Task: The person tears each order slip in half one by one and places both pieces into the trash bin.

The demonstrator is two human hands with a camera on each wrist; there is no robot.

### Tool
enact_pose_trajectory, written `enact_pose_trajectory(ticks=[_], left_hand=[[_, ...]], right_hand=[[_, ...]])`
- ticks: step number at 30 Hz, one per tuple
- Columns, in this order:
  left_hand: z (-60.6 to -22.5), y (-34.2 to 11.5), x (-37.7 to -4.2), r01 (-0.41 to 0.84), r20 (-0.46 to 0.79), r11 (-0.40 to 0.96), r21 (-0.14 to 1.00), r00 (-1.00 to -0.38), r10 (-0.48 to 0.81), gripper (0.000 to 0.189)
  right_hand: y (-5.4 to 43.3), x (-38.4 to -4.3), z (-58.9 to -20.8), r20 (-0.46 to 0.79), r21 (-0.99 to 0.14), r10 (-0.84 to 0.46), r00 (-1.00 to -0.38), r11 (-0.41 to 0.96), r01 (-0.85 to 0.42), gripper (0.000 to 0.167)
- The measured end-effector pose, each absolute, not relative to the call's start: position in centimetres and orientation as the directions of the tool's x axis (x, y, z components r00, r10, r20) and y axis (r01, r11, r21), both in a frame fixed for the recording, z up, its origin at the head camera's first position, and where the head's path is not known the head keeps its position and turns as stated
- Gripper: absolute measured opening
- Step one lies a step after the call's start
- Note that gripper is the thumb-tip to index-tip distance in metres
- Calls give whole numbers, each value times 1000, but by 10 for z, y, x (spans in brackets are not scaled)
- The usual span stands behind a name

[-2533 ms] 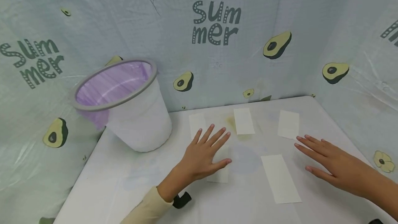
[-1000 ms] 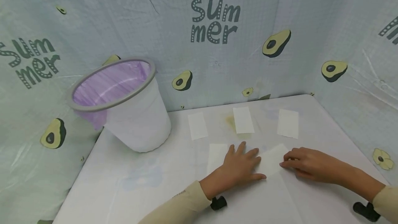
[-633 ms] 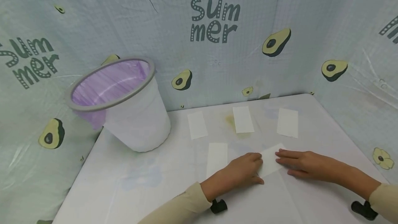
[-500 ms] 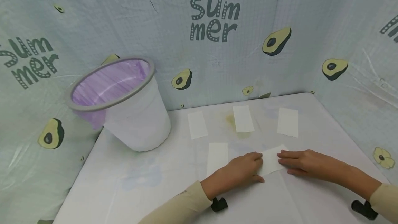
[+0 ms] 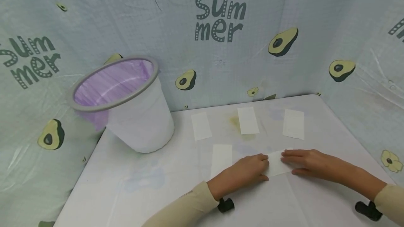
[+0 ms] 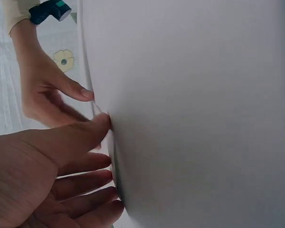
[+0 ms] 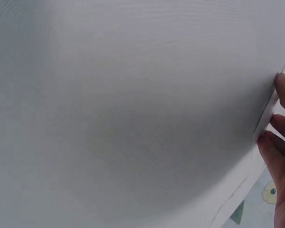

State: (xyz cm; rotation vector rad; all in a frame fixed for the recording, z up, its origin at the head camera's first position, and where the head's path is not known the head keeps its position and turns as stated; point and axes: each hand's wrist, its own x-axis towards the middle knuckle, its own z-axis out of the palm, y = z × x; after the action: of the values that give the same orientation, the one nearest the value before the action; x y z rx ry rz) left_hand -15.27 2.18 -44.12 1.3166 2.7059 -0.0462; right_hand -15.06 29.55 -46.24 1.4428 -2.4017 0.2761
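Note:
A small white sheet of paper [image 5: 276, 164] lies crosswise on the white table, at the front right of the head view. My left hand [image 5: 247, 169] grips its left end, fingers curled and thumb at the near edge. The right hand [image 5: 315, 164] holds the other end, fingertips on top and thumb near the front edge. In the left wrist view, the left thumb and fingers [image 6: 80, 166] are close to the right hand [image 6: 47, 90], with a thin paper edge between the two thumbs. Fingers of the right hand [image 7: 280, 156] show at the right wrist view's edge.
Several other white paper pieces lie flat: one left of the hands [image 5: 221, 158], and a back row with a left sheet [image 5: 202, 126], middle sheet [image 5: 248, 120] and right sheet [image 5: 293, 124]. A white bin [image 5: 145, 122] with a purple liner stands back left.
Both hands were spread above the table; they have come together at the front right paper. That paper has turned from lengthwise to crosswise, and the left hand's fingers have curled at its end.

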Motion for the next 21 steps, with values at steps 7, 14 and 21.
enact_pose_trajectory(ticks=[7,14,21], left_hand=[[-443,22,-154,829,-53,557,50,-555,830,24],[-447,23,-155,859,-31,511,11,-511,859,15],[-446,18,-159,845,65,533,30,-534,843,11]], right_hand=[[290,-153,-462,386,27,-849,-361,402,-915,24],[284,-155,-461,369,6,-854,-367,397,-918,25],[272,-149,-464,486,17,-764,-423,492,-870,26]])
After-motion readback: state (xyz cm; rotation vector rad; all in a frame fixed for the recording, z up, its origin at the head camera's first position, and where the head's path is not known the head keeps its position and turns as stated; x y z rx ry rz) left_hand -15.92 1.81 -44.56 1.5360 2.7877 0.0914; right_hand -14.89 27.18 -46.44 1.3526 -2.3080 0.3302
